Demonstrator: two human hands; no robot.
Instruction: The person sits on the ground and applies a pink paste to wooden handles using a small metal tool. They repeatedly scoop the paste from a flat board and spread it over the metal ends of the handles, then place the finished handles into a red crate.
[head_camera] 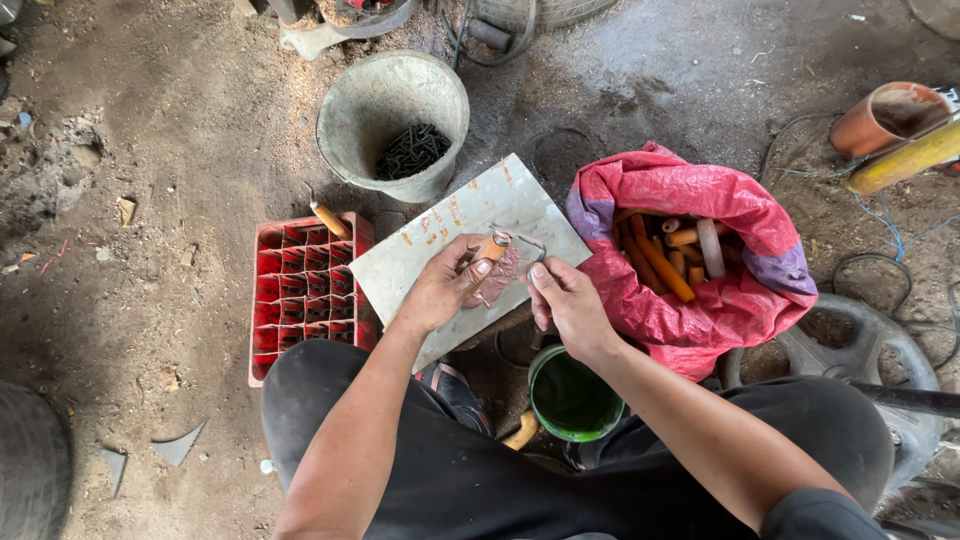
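Note:
My left hand [440, 287] grips a short orange tube [489, 247] over a grey metal plate [420, 250]. My right hand [566, 300] holds a bent metal wire piece [530, 243] against the tube's end. The plate rests tilted on a red plastic crate [300, 290] and is smeared with reddish paste under my hands. A pink sack [690, 310] full of orange tubes lies open just right of my right hand.
A metal bucket [392, 110] with dark metal clips stands behind the plate. A green tub [570, 395] sits between my knees. One orange tube [329, 220] stands in the crate. A wheel rim [860, 350], cables and pipes lie at right on the dirt floor.

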